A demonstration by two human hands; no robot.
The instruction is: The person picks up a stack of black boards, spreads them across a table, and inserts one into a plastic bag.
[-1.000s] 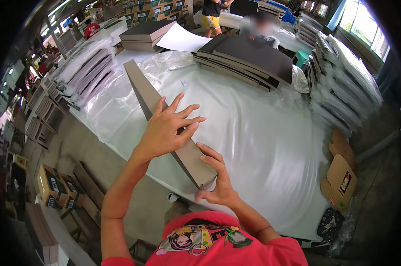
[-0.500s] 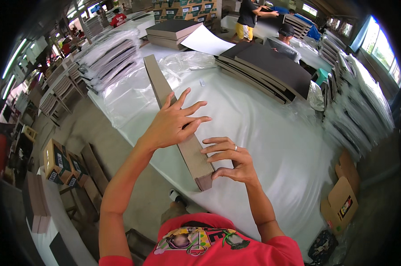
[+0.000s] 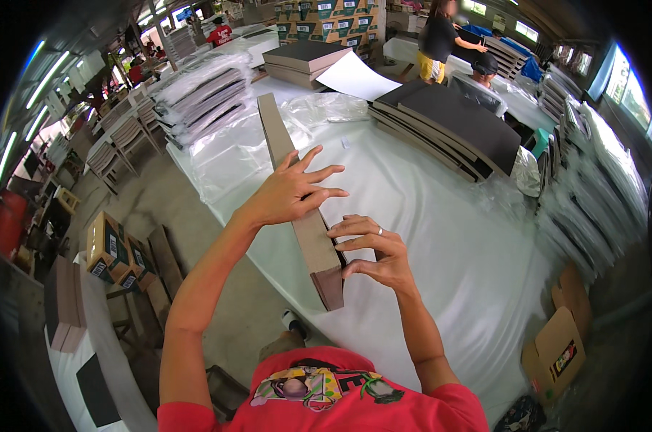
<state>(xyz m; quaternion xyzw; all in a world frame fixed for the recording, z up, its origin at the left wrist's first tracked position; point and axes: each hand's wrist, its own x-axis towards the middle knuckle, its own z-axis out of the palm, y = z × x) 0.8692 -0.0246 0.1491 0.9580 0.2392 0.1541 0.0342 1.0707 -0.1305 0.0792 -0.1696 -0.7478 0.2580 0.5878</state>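
Note:
A long, narrow stack of grey-brown boards (image 3: 314, 248) lies across the left part of the sheet-covered table, its near end pointing towards me. My left hand (image 3: 286, 194) lies over the middle of the stack with its fingers spread. Beside the near end, my right hand (image 3: 385, 253) has its fingers bent but apart. Its fingertips and thumb touch the stack's right side, where a dark edge shows. A ring is on one of its fingers.
Large dark-topped boards (image 3: 448, 119) are stacked at the table's far side, near a white sheet (image 3: 358, 75). Plastic-wrapped stacks stand at far left (image 3: 203, 97) and right (image 3: 592, 180). An open carton (image 3: 556, 353) is at lower right. Two people (image 3: 435, 39) are beyond the table.
The view has shifted, so the background sits further right and lower. More of the stack's near end and a dark edge beside my right fingers now show. Both hands keep nearly the same pose.

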